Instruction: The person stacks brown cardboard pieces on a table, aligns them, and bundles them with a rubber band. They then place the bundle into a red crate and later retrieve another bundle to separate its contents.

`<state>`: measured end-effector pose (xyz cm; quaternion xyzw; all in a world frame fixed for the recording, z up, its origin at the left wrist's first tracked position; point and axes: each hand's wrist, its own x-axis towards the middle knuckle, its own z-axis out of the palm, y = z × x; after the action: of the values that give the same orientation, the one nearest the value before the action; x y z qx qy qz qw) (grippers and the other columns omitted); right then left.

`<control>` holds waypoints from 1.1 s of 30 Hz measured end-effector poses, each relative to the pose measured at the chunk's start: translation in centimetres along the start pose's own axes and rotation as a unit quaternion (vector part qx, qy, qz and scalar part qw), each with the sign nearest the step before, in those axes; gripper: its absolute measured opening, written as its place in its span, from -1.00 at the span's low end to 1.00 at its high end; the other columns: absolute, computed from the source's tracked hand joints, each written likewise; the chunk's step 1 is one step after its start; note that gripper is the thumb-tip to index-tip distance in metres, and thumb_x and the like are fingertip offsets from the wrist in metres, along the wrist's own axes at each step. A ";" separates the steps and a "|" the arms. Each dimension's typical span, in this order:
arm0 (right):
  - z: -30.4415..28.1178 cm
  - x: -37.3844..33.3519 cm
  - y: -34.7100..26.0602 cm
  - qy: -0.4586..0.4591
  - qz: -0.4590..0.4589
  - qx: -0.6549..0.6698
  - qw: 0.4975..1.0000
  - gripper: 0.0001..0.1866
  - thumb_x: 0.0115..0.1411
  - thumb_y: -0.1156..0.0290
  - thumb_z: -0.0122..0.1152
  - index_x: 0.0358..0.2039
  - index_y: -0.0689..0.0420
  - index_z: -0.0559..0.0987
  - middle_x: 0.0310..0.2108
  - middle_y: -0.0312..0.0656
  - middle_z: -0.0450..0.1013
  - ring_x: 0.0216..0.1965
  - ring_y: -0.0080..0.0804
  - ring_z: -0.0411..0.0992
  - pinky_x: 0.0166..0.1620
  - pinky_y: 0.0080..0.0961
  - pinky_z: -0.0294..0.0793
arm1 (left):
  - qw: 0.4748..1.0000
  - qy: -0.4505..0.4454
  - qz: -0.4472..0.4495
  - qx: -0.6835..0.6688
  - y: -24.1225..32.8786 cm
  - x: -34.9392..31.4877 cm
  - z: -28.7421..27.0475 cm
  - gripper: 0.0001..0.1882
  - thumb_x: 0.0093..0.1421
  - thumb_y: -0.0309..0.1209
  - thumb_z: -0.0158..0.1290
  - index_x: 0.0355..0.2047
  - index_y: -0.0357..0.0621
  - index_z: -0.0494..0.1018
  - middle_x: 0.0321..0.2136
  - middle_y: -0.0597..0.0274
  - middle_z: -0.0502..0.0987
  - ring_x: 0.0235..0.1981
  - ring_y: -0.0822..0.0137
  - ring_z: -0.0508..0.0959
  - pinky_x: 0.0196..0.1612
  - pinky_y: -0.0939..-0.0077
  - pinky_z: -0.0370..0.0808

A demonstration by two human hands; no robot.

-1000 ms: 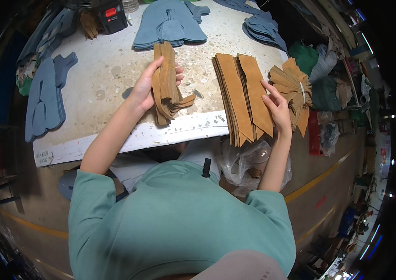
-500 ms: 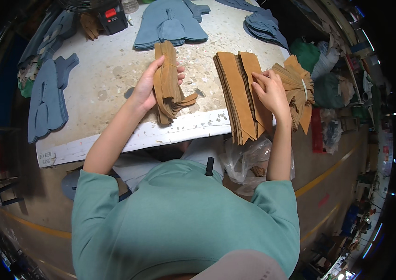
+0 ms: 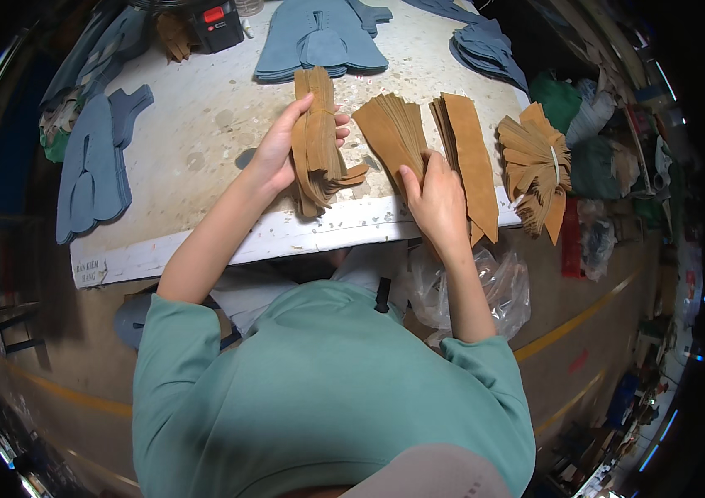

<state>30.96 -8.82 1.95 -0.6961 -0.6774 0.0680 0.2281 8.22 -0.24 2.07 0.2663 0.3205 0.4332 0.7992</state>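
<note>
My left hand (image 3: 276,159) is closed around a bundle of brown leather strips (image 3: 316,137), held upright over the table's near part. A thin band seems to cross this bundle, and its lower ends curl out to the right. To the right, my right hand (image 3: 437,201) grips the near end of a stack of brown leather strips (image 3: 391,133), which is fanned out at its far end. Beside that hand lies another stack of long strips (image 3: 473,162) with pointed near ends. Farther right sits a bundle of strips (image 3: 532,162) tied with a pale band.
The worn white table (image 3: 195,124) carries blue-grey leather pieces (image 3: 319,41) at the back, more blue-grey pieces (image 3: 91,170) at the left and others (image 3: 485,54) at the far right. A black-and-red device (image 3: 218,26) stands at the back left. Clear plastic bags (image 3: 502,286) hang below the near edge.
My right hand has moved left, from the right stack of strips to the left one, and grips it. That stack's far end has fanned out. The left hand keeps its bundle.
</note>
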 end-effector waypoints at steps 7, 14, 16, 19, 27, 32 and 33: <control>-0.6 -1.2 -1.5 -0.015 -0.066 0.027 0.997 -0.34 0.10 0.43 0.22 0.24 0.07 0.27 0.00 0.24 0.27 -0.16 0.16 0.42 -0.03 -0.16 0.42 | 1.000 -0.004 0.004 -0.003 0.0 -0.1 0.1 -0.45 0.33 -0.04 -0.12 0.00 -0.35 0.34 -0.15 0.01 0.52 -0.20 0.30 0.58 -0.07 0.42 0.57; -1.1 -1.4 -2.3 -0.050 -0.155 -0.072 0.984 -0.33 0.12 0.51 0.17 0.26 -0.19 0.28 0.09 0.15 0.23 -0.06 0.06 0.42 -0.06 -0.17 0.47 | 1.000 -0.006 0.009 0.009 0.0 -0.1 0.1 -0.45 0.32 -0.03 -0.12 0.00 -0.34 0.34 -0.15 0.01 0.52 -0.19 0.30 0.58 -0.07 0.41 0.57; -1.8 -1.2 -2.3 -0.028 -0.175 -0.078 0.981 -0.32 0.12 0.51 0.16 0.26 -0.21 0.28 0.08 0.11 0.25 -0.07 0.04 0.42 -0.06 -0.18 0.47 | 1.000 -0.004 0.013 0.008 0.1 -0.1 0.1 -0.45 0.32 -0.03 -0.11 0.00 -0.34 0.35 -0.15 0.01 0.52 -0.19 0.30 0.59 -0.07 0.41 0.56; -2.6 -1.6 -2.6 -0.099 -0.136 -0.062 0.984 -0.32 0.12 0.52 0.16 0.26 -0.21 0.28 0.06 0.06 0.27 -0.07 0.03 0.42 -0.04 -0.19 0.46 | 1.000 -0.008 0.010 0.006 0.1 -0.1 0.2 -0.49 0.33 -0.04 -0.13 -0.03 -0.30 0.33 -0.18 0.03 0.54 -0.19 0.30 0.57 -0.06 0.40 0.55; -6.4 -1.9 -1.1 -0.145 -0.077 0.263 0.951 -0.65 0.24 0.50 0.02 0.05 -0.02 0.46 -0.10 -0.12 0.43 -0.09 -0.30 0.44 -0.02 -0.41 0.42 | 1.000 -0.003 0.016 0.020 0.2 -0.2 0.2 -0.47 0.33 -0.04 -0.13 0.00 -0.32 0.35 -0.16 0.03 0.53 -0.21 0.30 0.59 -0.08 0.42 0.57; -12.3 -0.7 0.0 -0.234 0.106 0.615 0.745 -0.77 0.35 0.39 -0.10 -0.08 0.17 0.46 -0.20 -0.20 0.45 -0.27 -0.57 0.47 -0.19 -0.67 0.47 | 1.000 -0.007 0.014 0.013 0.2 -0.1 0.0 -0.47 0.34 -0.05 -0.14 0.01 -0.33 0.33 -0.17 0.03 0.53 -0.21 0.30 0.58 -0.09 0.43 0.57; -12.6 -0.2 0.0 -0.211 0.105 0.609 0.757 -0.76 0.36 0.36 -0.13 -0.09 0.17 0.45 -0.25 -0.16 0.46 -0.34 -0.54 0.49 -0.26 -0.68 0.50 | 1.000 -0.009 0.013 0.011 0.2 0.0 0.0 -0.47 0.34 -0.05 -0.14 0.01 -0.33 0.33 -0.17 0.03 0.53 -0.21 0.29 0.58 -0.09 0.43 0.57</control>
<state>36.03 -11.85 13.04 -0.4448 -0.4460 0.6355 0.4465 8.10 -0.17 2.22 0.2829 0.3148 0.4377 0.7932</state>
